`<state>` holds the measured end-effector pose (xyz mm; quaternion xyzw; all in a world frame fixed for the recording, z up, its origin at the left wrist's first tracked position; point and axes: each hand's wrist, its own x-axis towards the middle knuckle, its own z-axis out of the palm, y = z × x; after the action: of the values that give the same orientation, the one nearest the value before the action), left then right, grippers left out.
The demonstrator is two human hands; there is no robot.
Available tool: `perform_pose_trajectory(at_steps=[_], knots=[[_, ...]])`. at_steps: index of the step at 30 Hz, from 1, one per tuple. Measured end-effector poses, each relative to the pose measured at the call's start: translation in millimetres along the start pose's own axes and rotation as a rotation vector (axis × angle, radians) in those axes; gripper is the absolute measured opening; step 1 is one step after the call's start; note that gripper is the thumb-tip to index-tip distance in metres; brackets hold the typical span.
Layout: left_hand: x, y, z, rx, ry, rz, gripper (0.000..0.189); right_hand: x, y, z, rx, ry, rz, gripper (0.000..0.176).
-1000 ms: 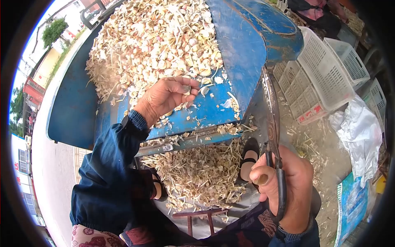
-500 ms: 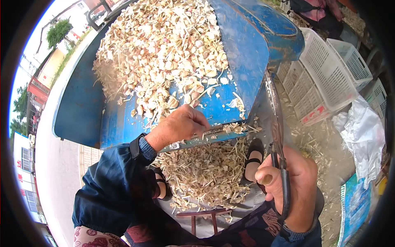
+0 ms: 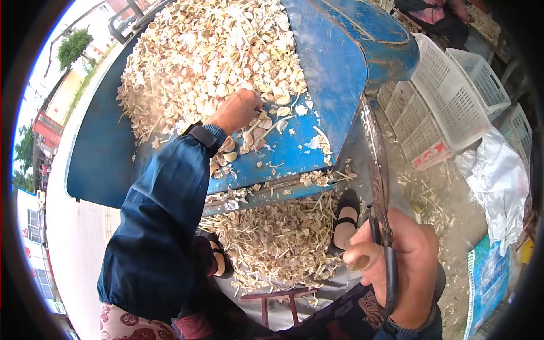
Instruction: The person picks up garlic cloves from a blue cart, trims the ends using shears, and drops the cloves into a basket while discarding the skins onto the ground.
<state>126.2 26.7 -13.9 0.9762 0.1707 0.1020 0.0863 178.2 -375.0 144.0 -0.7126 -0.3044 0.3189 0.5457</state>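
A heap of garlic cloves, stalks and papery skins (image 3: 209, 51) fills the back of the blue metal bed (image 3: 311, 122). My left hand (image 3: 235, 112) reaches into the near edge of the heap, fingers curled down and together; what lies between the fingertips is hidden. Just right of it are loose cloves (image 3: 259, 134) and stalks. In my right hand (image 3: 399, 255), at the lower right, are the black-handled shears (image 3: 378, 164); their long worn metal part points up toward the bed's corner.
Below the bed's front lip, stalks and skins (image 3: 277, 241) lie piled between my shoes. White plastic crates (image 3: 447, 96), a white sack (image 3: 494, 181) and a blue printed bag (image 3: 487, 277) are at right. Another person (image 3: 433, 14) is at the top right.
My left hand has moved from the bed's front lip up and forward to the garlic heap. My right hand still holds the shears in nearly the same place.
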Motion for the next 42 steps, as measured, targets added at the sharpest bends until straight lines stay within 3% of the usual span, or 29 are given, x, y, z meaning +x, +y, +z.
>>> perform_pose_trajectory(at_steps=[1, 5, 7, 9, 13, 16, 19, 23, 26, 30, 34, 36, 38, 39, 41, 42], knots=[[-2.9, -1.8, 2.7, 0.007, 0.051, 0.059, 0.015, -0.9, -0.6, 0.8, -0.003, -0.007, 0.008, 0.039], [-13.4, 14.5, -14.5, -0.143, 0.085, -0.165, 0.016, -3.1, -1.7, 3.8, -0.050, 0.025, 0.007, 0.048], [-21.1, 16.0, -32.6, -0.636, 0.052, -0.253, 0.018, -4.6, -0.5, 6.8, -0.053, 0.044, 0.009, 0.051], [-29.9, 24.6, -48.1, -1.373, 0.054, -0.454, 0.020, -0.5, 0.8, 3.3, 0.029, -0.053, -0.028, 0.037], [-39.3, 29.2, -58.8, -1.766, 0.094, -0.605, 0.010, 2.9, 1.8, 7.0, 0.025, -0.088, -0.057, 0.036], [-47.7, 35.6, -58.8, -1.799, 0.115, -0.673, 0.009, 2.3, 0.8, 8.6, 0.002, -0.092, -0.051, 0.036], [-46.9, 25.8, -46.9, -1.806, 0.207, -0.769, 0.008, -0.3, 9.1, 8.9, 0.046, -0.046, -0.043, 0.041], [-22.3, 19.9, -40.8, -1.221, 0.346, -0.819, 0.011, -0.7, -2.3, 10.1, -0.081, 0.020, 0.043, 0.042], [4.3, -20.4, 1.3, -0.411, 0.479, -0.261, 0.015, 2.5, -2.7, 10.4, -0.085, 0.043, 0.041, 0.037], [13.9, -16.5, 7.5, -0.023, 0.309, -0.150, 0.016, 6.0, -0.9, 8.3, -0.059, 0.028, 0.069, 0.036], [7.7, -10.2, -0.6, 0.015, 0.174, -0.236, 0.014, 3.4, -2.4, 6.7, -0.045, 0.019, 0.040, 0.038], [2.3, -6.4, -15.1, -0.268, 0.197, -0.355, 0.013, 0.5, -2.3, 5.4, -0.037, 0.017, 0.032, 0.040], [-0.3, -12.4, -17.9, -0.325, 0.261, -0.224, 0.013, -2.1, -1.6, 4.8, -0.032, 0.005, 0.013, 0.041], [3.9, -5.8, -19.9, -0.241, 0.314, -0.031, 0.012, -2.7, -1.6, 4.6, -0.030, -0.002, 0.015, 0.042], [1.6, 10.6, -16.5, -0.361, 0.243, -0.218, 0.011, -2.9, -1.6, 4.0, -0.028, -0.015, 0.022, 0.043], [4.4, 12.5, -11.7, -0.280, 0.196, -0.182, 0.011, -2.9, -2.6, 3.9, -0.033, -0.010, 0.027, 0.043]])
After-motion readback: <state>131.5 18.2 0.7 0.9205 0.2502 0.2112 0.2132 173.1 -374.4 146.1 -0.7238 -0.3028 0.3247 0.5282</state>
